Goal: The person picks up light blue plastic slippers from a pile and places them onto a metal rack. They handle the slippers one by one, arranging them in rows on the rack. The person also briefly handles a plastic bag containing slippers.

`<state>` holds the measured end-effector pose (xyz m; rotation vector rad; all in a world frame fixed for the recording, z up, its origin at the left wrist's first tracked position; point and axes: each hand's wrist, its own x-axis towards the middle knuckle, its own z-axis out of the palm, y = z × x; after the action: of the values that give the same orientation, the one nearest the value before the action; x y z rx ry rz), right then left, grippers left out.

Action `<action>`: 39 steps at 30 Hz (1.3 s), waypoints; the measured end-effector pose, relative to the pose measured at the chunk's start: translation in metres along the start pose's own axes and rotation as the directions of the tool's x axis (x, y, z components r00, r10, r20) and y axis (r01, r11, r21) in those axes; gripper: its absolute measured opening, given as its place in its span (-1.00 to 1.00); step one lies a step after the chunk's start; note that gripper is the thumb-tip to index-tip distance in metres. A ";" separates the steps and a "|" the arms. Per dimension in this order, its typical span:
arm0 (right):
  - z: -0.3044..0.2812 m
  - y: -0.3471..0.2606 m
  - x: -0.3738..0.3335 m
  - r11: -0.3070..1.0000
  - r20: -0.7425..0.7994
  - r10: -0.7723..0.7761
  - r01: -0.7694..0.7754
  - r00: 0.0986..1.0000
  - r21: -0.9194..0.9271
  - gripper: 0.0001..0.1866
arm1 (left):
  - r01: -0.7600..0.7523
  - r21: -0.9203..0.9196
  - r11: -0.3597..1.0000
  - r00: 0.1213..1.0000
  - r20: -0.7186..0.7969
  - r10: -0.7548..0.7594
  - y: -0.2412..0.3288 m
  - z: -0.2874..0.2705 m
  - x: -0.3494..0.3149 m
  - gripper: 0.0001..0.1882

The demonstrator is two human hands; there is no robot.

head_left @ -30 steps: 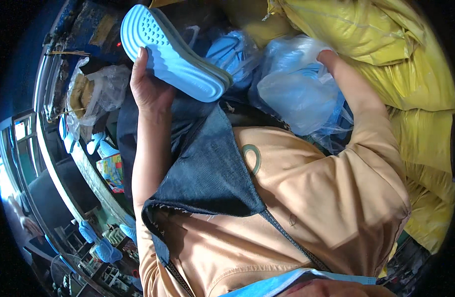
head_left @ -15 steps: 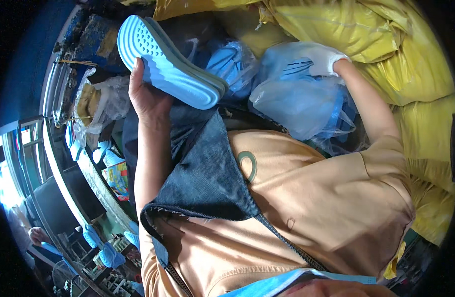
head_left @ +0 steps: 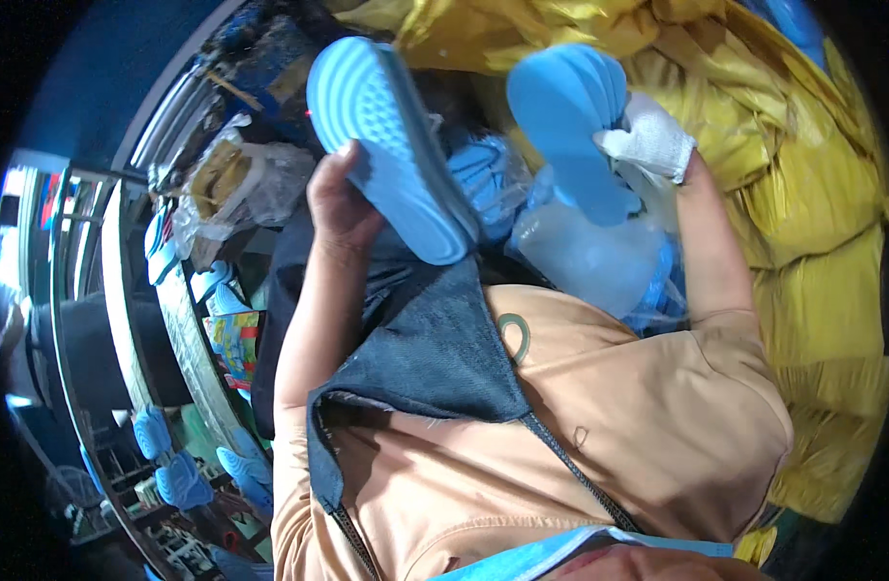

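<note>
My bare left hand (head_left: pixel 343 208) grips light blue shoe soles (head_left: pixel 391 150), stacked face to face. Its thumb presses the outer one, which has ridges and small bumps. To the right, my right hand (head_left: pixel 652 140) wears a white glove and holds a fanned stack of blue shoe soles (head_left: pixel 560 107) with a smooth face towards me. Those soles are above a clear plastic bag (head_left: pixel 589 257) that has more blue inside. Between the two hands, another wrapped bundle of blue soles (head_left: pixel 485 179) lies lower down.
Yellow plastic sacks (head_left: pixel 802 203) pile up along the right and far side. At the left, a crumpled clear bag (head_left: pixel 236 184) lies near a metal rack (head_left: pixel 188 320) with blue soles (head_left: pixel 183 479) on it. A dark apron (head_left: pixel 425 349) hangs over my front.
My right hand has come out of the clear bag, lifting a stack of blue soles. My left hand, with its soles, appears farther right and slightly lower.
</note>
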<state>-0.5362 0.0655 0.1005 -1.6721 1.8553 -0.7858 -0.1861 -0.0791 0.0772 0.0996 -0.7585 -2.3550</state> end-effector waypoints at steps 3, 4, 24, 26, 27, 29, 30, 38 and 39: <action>0.033 -0.043 0.053 0.985 -0.045 -0.085 0.090 0.995 0.149 -0.46 | -0.030 0.137 0.990 0.994 -0.099 0.043 -0.005 -0.005 -0.007 -0.48; 0.049 -0.068 0.067 0.984 -0.015 -0.079 0.081 0.997 0.161 -0.46 | -0.026 0.156 0.987 0.998 -0.044 0.033 0.001 -0.003 -0.013 -0.40; 0.320 -0.269 0.164 0.511 0.758 -0.365 -0.563 0.541 0.649 -0.40 | -0.579 0.127 0.805 0.749 -0.307 0.587 0.104 -0.097 -0.203 -0.42; 0.346 -0.288 0.170 0.529 0.779 -0.345 -0.578 0.523 0.622 -0.40 | -0.667 0.037 0.744 0.669 -0.411 0.620 0.113 -0.104 -0.228 -0.42; 0.363 -0.303 0.173 0.464 0.784 -0.383 -0.632 0.489 0.621 -0.42 | -0.711 0.011 0.703 0.623 -0.454 0.637 0.117 -0.106 -0.242 -0.46; 0.403 -0.323 0.192 0.515 0.824 -0.322 -0.644 0.467 0.566 -0.44 | -0.786 0.068 0.614 0.455 -0.609 0.650 0.126 -0.140 -0.274 -0.51; 0.422 -0.335 0.204 0.533 0.833 -0.291 -0.643 0.471 0.550 -0.45 | -0.811 0.096 0.578 0.377 -0.669 0.640 0.139 -0.148 -0.287 -0.54; 0.565 -0.475 0.247 0.885 0.830 -0.406 -0.063 0.382 0.462 -0.41 | -0.345 0.850 0.398 -0.435 -0.521 0.735 0.197 -0.201 -0.424 -0.64; 0.580 -0.488 0.245 0.886 0.783 -0.463 0.201 0.416 0.417 -0.38 | -0.066 0.922 0.380 -0.472 -0.365 0.802 0.187 -0.237 -0.460 -0.59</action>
<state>0.1893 -0.2573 0.0457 -1.7788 0.6493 -0.1684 0.3410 -0.0318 -0.0734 1.2802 -0.3287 -0.2906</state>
